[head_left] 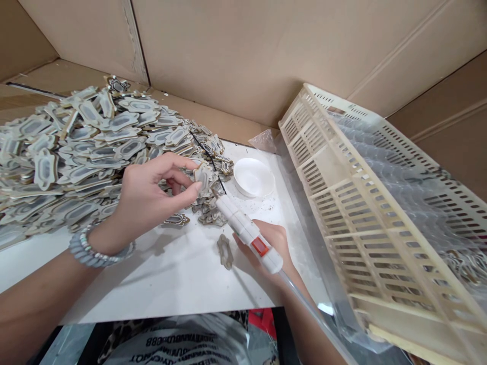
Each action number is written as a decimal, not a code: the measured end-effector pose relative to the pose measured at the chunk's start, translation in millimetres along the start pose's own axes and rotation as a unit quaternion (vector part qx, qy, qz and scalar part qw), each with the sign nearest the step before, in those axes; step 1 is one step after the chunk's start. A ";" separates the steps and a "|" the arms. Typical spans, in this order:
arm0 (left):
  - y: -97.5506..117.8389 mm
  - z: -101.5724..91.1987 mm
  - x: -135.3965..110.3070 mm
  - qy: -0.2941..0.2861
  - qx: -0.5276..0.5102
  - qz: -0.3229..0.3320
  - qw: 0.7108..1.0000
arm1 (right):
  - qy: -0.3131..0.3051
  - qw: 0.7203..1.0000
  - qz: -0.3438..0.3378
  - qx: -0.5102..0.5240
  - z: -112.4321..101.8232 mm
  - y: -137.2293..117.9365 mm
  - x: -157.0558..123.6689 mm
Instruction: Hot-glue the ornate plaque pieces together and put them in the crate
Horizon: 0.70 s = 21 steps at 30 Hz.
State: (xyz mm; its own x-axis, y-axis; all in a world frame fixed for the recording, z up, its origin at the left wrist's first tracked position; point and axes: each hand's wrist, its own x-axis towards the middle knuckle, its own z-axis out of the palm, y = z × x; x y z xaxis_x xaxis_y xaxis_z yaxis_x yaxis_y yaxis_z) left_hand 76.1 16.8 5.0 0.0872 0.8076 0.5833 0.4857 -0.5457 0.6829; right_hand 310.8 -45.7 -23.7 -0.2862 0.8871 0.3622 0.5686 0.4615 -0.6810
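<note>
My left hand (158, 185) pinches a small grey ornate frame-shaped plate (204, 175) between thumb and fingers. Below and to the right, my right hand (262, 243) is wrapped around a white glue gun (243, 228) with a red switch, its handle mostly hidden by the gun body. A long translucent stick (304, 299) runs out of the gun's back end. The gun's nozzle points up-left, close to the held plate; whether they touch I cannot tell. One loose plate (225, 251) lies on the white table (167, 284) beside my right hand.
A large heap of similar plates (83, 147) covers the left side. A white bowl (253, 177) stands beyond the gun. To the right, a cream plastic crate (335, 213) holds bubble wrap (388, 172) and more plates. Cardboard walls (228, 56) enclose the back.
</note>
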 end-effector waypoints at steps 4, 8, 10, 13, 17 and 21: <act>-3.1 2.8 -0.7 -0.049 0.044 -0.012 0.998 | 0.065 0.996 0.050 -0.022 -2.4 -0.9 1.3; -3.1 12.5 -3.0 -0.132 0.101 -0.020 0.986 | 0.101 0.990 0.098 0.008 -4.9 1.1 2.1; -1.1 20.6 -3.7 -0.174 0.128 -0.021 0.976 | 0.100 0.987 0.121 0.026 -5.7 1.3 2.6; 2.5 32.9 -2.7 -0.212 0.169 -0.021 0.962 | 0.106 0.986 0.121 0.045 -6.4 0.5 3.9; 5.4 34.8 1.6 -0.213 0.224 -0.028 0.951 | 0.113 0.986 0.109 0.053 -6.5 -1.1 5.6; 4.8 8.0 4.2 -0.212 0.255 -0.032 0.943 | 0.122 0.984 0.111 0.069 -6.6 -2.8 5.7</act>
State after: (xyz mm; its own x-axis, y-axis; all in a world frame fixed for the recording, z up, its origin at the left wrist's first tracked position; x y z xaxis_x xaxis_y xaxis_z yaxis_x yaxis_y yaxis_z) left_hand 85.7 19.3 7.2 0.3318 0.9107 0.2460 0.8471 -0.4024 0.3472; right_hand 312.7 -42.0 -15.5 0.0353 0.9448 0.3256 0.4817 0.2694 -0.8339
